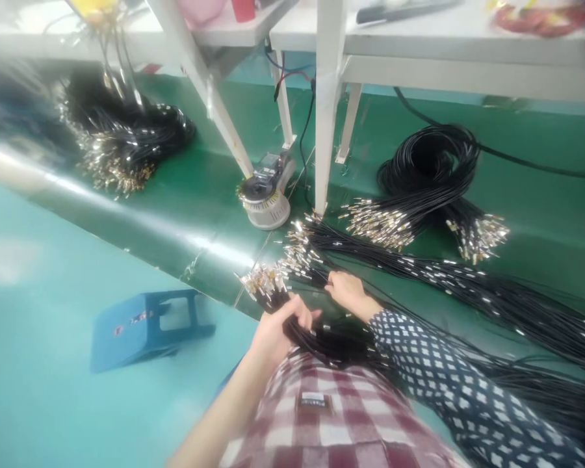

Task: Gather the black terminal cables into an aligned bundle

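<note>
Cable bundle (292, 318), thin black, metal-tipped: left hand (275, 331) clenched around it; right hand (348, 294) curled, pinching strands.

Cable bundles (419, 195) and a tape dispenser (266, 195) crowd the belt (185, 195).

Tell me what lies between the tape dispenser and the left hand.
Head view: bare green belt, then the metal connector tips of the cable bundle that the left hand grips, below the tape dispenser.

No legible text: small label (316, 403) on checked cloth, too blurred to read.
</note>
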Action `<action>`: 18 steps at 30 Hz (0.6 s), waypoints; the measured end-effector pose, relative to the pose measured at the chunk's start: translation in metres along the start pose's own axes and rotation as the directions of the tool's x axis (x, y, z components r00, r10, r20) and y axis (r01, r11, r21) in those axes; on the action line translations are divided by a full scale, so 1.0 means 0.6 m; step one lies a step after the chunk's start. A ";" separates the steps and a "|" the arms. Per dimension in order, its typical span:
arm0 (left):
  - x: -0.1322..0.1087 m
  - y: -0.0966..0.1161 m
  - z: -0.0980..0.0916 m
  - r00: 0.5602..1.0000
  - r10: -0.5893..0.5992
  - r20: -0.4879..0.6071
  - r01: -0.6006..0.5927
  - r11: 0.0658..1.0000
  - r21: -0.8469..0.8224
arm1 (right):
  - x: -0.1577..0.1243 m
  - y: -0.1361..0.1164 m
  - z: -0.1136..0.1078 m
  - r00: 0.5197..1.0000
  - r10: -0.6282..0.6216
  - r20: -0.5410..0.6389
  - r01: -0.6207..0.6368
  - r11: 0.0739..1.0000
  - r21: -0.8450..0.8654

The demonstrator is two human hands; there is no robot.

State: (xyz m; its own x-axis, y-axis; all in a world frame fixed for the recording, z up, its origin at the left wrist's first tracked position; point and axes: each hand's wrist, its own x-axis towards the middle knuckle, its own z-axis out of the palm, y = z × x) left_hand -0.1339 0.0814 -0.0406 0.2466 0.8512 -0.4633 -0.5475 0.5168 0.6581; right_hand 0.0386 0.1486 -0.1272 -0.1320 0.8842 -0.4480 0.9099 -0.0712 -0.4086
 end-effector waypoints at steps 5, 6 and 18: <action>0.003 -0.006 0.005 0.994 0.030 -0.110 -0.030 1.000 -0.001 | -0.067 0.026 -0.051 0.993 -0.086 -0.079 0.104 0.960 0.260; 0.004 -0.007 0.006 0.992 0.032 -0.119 -0.031 0.999 0.004 | -0.088 0.030 -0.061 0.990 -0.102 -0.096 0.132 0.911 0.390; 0.013 -0.005 0.035 0.984 0.054 -0.168 -0.053 0.999 0.015 | -0.215 0.007 -0.038 0.954 -0.278 0.109 0.018 0.421 0.907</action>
State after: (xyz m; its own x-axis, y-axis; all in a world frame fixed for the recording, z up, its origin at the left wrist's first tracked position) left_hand -0.1134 0.0884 -0.0336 0.0791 0.8507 -0.5197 -0.5476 0.4727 0.6904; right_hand 0.0686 0.0451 -0.0529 -0.4217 0.8132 -0.4012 0.0239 -0.4324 -0.9014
